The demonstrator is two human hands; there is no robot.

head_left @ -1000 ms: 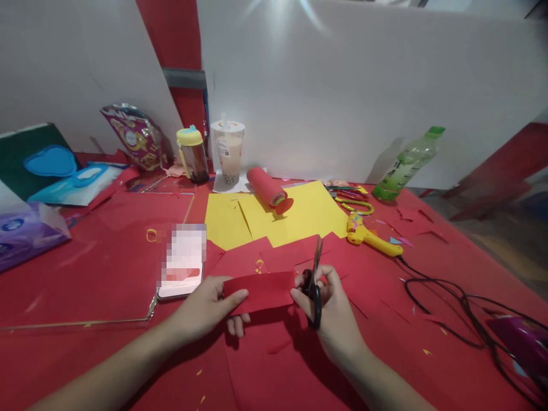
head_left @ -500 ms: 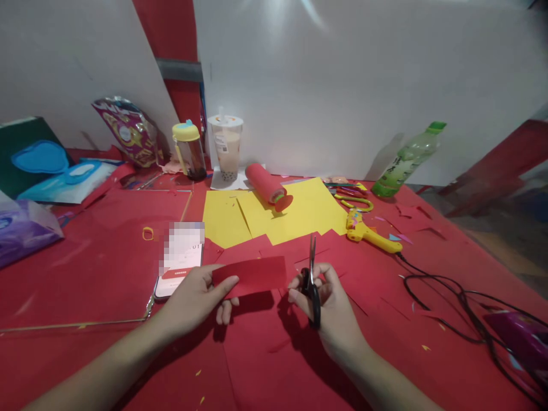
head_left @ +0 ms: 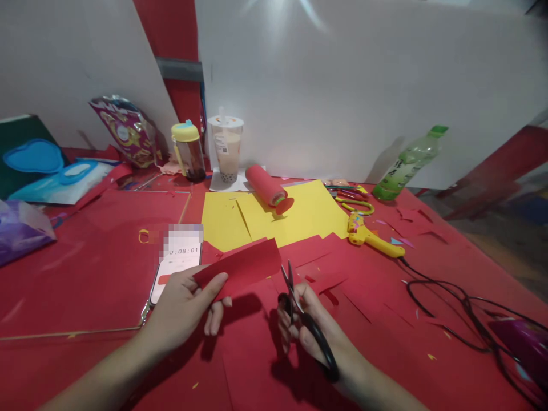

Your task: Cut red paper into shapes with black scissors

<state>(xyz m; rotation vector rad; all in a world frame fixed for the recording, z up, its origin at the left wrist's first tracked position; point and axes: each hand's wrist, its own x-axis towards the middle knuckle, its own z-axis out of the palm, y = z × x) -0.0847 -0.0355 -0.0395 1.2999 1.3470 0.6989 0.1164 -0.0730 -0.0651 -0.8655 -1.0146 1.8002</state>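
My left hand (head_left: 188, 305) pinches a strip of red paper (head_left: 246, 268) between thumb and fingers, holding it up above the table and tilted so its right end is higher. In my right hand (head_left: 319, 322) is a pair of scissors (head_left: 319, 342) with black handles, the blades slightly apart and pointing up near the strip's right end. Blades and paper look close, but I cannot tell whether they touch. Under both hands lie sheets of red paper (head_left: 252, 365). A phone (head_left: 184, 251) showing a timer lies partly behind my left hand.
Yellow sheets (head_left: 295, 217) lie farther back, with a red paper roll (head_left: 265, 185) on them. Behind stand a milk tea cup (head_left: 228, 151) and a yellow-lidded bottle (head_left: 189, 151). At right are a yellow glue gun (head_left: 377, 242), its black cable (head_left: 432, 279) and a green bottle (head_left: 406, 165).
The strip's right end has risen and my left hand has shifted slightly left and down. My right hand has turned the scissors leftward, and their blades have opened.
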